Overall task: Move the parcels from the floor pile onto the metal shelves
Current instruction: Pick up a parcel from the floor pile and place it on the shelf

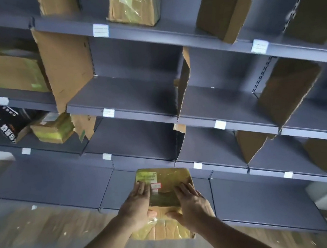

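Two bare arms reach forward from the bottom of the view. The left hand (137, 205) and the right hand (191, 203) both hold one parcel (164, 188), a box wrapped in shiny yellow-green tape. Each hand lies flat on top with its fingers nearly straight, and each thumb is tucked under the near side, so the box is pinched between thumb and fingers. The left hand is on the left part of the box and the right hand is on the right part. A small white label (155, 185) with a red edge sits on top of the box, between the two hands.

The parcel is held up in the air in front of the low part of the metal shelves (125, 93). Below it you can see the pale wooden floor (48, 232).

The shelves are dark grey and go up in many rows. Small white tags (108, 112) are stuck on their front edges. Torn sheets of brown cardboard (66, 68) stand between the shelf spaces like walls. The shelf spaces straight ahead look bare.

Farther off on the left, a black box (5, 123) with white letters leans beside a small taped box (54, 128). Above them rests a bigger brown box (10, 70). At the very top stands another taped box (134, 0), with more brown boxes (225, 1) on the right.
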`<action>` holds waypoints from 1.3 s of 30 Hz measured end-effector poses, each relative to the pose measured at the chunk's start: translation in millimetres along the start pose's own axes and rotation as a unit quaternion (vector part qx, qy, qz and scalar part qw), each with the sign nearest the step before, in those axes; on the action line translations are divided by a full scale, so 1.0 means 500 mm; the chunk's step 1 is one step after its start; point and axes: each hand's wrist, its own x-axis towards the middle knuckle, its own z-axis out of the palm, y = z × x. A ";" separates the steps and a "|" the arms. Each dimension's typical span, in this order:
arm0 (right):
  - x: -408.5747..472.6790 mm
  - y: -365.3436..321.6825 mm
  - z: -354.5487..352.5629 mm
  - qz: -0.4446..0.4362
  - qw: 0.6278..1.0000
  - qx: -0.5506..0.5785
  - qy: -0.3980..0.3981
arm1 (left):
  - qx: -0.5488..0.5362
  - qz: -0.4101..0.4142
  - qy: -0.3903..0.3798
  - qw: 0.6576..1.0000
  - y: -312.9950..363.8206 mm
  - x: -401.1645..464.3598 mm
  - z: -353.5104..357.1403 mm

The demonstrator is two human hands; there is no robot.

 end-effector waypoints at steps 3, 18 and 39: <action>-0.001 0.005 0.012 0.007 1.000 0.005 -0.002 | 0.002 0.002 -0.011 1.000 0.003 0.001 0.005; 0.145 -0.082 0.072 -0.078 0.997 -0.002 -0.008 | 0.015 -0.060 0.026 0.998 -0.149 0.044 0.027; 0.348 -0.282 0.347 0.021 0.996 -0.052 0.063 | -0.041 0.047 0.026 0.998 -0.510 0.223 0.170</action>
